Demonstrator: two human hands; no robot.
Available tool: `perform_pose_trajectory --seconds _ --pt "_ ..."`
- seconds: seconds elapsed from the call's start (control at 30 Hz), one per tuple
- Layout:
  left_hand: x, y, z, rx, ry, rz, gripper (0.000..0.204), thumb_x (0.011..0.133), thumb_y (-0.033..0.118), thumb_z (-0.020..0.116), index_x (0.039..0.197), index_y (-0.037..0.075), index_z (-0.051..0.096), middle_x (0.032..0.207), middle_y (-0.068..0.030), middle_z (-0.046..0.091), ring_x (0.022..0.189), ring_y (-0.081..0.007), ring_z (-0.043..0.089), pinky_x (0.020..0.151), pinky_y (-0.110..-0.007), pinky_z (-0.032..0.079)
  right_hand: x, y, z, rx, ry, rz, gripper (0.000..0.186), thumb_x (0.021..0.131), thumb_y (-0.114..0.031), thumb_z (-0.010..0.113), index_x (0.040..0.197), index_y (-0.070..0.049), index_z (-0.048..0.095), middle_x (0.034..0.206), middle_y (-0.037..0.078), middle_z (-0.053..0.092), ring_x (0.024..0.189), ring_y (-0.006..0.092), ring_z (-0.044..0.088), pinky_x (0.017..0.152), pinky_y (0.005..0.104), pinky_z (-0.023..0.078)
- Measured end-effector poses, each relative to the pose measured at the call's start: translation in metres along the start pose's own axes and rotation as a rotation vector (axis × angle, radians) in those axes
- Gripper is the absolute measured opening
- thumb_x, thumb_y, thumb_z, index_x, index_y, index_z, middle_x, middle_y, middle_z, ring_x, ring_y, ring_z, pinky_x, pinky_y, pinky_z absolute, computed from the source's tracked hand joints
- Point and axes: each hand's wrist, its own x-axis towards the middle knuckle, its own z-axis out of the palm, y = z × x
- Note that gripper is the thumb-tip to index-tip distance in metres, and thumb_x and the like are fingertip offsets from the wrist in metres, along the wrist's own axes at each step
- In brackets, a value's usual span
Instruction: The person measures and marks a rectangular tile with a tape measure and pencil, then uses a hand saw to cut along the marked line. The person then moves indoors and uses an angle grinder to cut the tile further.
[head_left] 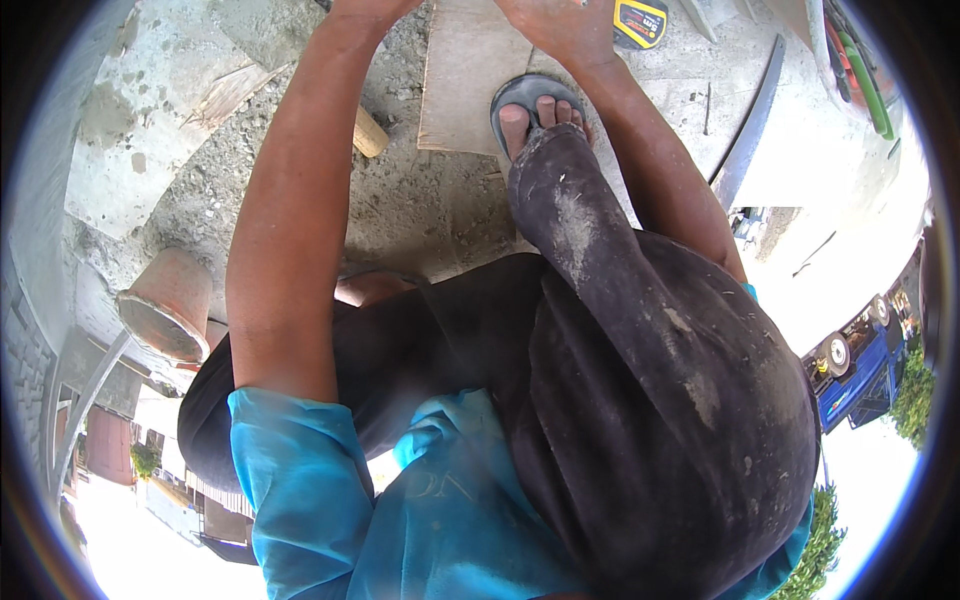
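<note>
Both my arms stretch up to the top edge, where the picture cuts off the hands. Only the wrist and heel of my left hand (374,8) show, with the fingers out of sight. The back part of my right hand (570,28) is visible above a flat wooden board (465,85); its fingers are hidden too. Just beside that hand lies a yellow and black tape measure (640,24). My sandalled foot (540,110) rests on the board's right part. A round wooden handle (370,136) lies on the ground near my left forearm.
A long grey saw-like blade (752,125) lies at the right, with green and red handled tools (868,85) beyond it. A dirty bucket (170,305) is tipped at the left. Rubble and a flat pale sheet (130,130) cover the ground; a blue truck (860,385) stands far right.
</note>
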Motion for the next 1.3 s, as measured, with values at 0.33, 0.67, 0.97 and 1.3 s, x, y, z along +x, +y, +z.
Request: perform_pose_trajectory --seconds 0.33,0.67,0.97,1.3 --pt "0.012 0.003 0.015 -0.040 -0.046 0.058 0.017 0.087 0.006 0.067 0.101 0.011 0.075 0.097 -0.0115 0.073 0.092 -0.0314 0.069 0.080 -0.040 0.054 -0.017 0.006 -0.027 -0.087 0.014 -0.043 0.011 0.079 -0.005 0.071 0.090 -0.005 0.068 0.084 0.012 0.067 0.077 0.0314 0.066 0.070 0.0420 0.053" --pt "0.004 -0.007 0.000 -0.003 -0.021 0.081 0.012 0.085 0.006 0.067 0.094 0.009 0.074 0.094 -0.0136 0.070 0.091 -0.0329 0.068 0.080 -0.041 0.053 -0.033 0.010 -0.051 -0.582 -0.026 0.036 0.035 0.074 -0.018 0.076 0.108 -0.014 0.070 0.112 0.006 0.067 0.105 0.0287 0.062 0.090 0.0424 0.044" --pt "-0.012 0.004 -0.006 0.043 -0.008 -0.019 0.010 0.085 0.006 0.066 0.091 0.007 0.073 0.096 -0.0148 0.069 0.093 -0.0333 0.067 0.082 -0.041 0.053 -0.041 0.010 -0.050 -0.550 -0.022 0.015 0.034 0.072 -0.017 0.076 0.106 -0.016 0.071 0.110 0.003 0.068 0.103 0.0268 0.062 0.087 0.0417 0.044" --pt "-0.012 0.005 -0.007 0.018 -0.017 -0.042 0.009 0.085 0.006 0.067 0.091 0.007 0.074 0.095 -0.0154 0.068 0.093 -0.0336 0.066 0.083 -0.041 0.053 -0.042 0.006 -0.052 -0.549 -0.029 0.055 0.032 0.072 -0.016 0.075 0.103 -0.015 0.072 0.110 0.004 0.068 0.102 0.0274 0.062 0.087 0.0430 0.044"
